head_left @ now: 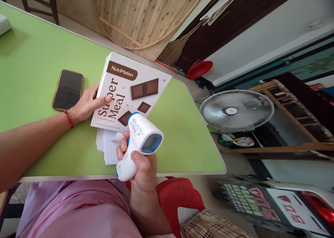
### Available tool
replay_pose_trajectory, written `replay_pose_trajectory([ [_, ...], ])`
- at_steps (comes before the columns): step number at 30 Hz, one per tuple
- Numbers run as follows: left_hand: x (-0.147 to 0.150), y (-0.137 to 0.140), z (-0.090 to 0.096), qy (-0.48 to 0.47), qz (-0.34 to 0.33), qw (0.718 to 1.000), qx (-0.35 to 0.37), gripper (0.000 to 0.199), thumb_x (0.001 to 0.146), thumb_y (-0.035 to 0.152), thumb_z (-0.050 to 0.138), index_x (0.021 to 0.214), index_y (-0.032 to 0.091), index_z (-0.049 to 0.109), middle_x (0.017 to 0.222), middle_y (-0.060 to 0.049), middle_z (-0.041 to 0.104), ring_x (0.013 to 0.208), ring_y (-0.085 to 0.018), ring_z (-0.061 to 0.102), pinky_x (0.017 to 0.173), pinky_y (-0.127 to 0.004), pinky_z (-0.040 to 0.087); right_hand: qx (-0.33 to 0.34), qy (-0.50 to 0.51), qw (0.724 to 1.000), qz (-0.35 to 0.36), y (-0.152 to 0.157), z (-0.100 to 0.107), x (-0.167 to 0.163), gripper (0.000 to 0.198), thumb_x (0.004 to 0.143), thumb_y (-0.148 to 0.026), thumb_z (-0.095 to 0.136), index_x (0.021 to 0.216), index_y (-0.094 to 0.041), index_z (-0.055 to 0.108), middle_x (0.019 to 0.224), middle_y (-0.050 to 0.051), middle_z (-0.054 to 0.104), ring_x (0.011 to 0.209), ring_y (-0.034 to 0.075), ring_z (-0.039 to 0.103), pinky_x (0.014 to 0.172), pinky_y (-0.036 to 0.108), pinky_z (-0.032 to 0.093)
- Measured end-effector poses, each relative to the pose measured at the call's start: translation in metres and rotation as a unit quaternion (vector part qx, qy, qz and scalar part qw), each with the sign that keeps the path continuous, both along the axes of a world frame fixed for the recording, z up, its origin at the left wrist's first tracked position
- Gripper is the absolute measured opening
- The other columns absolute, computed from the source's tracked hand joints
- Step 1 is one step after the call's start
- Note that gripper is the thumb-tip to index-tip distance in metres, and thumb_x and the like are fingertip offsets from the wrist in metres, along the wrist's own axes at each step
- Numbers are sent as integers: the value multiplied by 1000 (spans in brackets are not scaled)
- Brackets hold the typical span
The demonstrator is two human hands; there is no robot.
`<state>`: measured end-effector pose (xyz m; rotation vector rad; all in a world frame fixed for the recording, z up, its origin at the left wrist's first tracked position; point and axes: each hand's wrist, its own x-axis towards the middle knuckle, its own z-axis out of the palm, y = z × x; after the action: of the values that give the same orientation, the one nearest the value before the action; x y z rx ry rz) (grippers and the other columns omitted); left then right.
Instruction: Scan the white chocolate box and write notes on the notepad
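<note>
While the fingers of my left hand (87, 104) grasp the white box (127, 92) and those of my right hand (143, 168) wrap the handle of the thermometer gun (135, 140), I judge the picking-up done, but I can't make out a reading on its screen (152, 143), so what is left I can't tell. I have the thermometer gun in front of the box, over the desk's (177, 140) near part, nose pointing away from me towards the printed face, its barrel's long axis slanting from upper left to lower right.
</note>
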<state>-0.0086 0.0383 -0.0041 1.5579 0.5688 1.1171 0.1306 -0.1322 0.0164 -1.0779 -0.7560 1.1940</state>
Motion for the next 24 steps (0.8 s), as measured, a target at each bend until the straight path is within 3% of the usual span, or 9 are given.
replay_pose_trajectory([
  [9, 2, 0, -1, -7, 1, 1000, -14, 59, 75, 69, 71, 105, 19, 63, 96, -9, 70, 88, -29, 68, 70, -40, 58, -39, 23, 999, -13, 7, -9, -2, 34, 63, -36, 78, 92, -19, 70, 70, -2, 59, 52, 12, 50, 51, 29, 41],
  [24, 1, 1, -2, -13, -10, 1000, -22, 59, 74, 67, 73, 106, 18, 64, 98, -9, 70, 89, -30, 68, 72, -41, 57, -41, -6, 999, -15, 7, -15, 3, 30, 65, -35, 77, 90, -20, 72, 71, 0, 66, 54, 14, 54, 52, 30, 45],
])
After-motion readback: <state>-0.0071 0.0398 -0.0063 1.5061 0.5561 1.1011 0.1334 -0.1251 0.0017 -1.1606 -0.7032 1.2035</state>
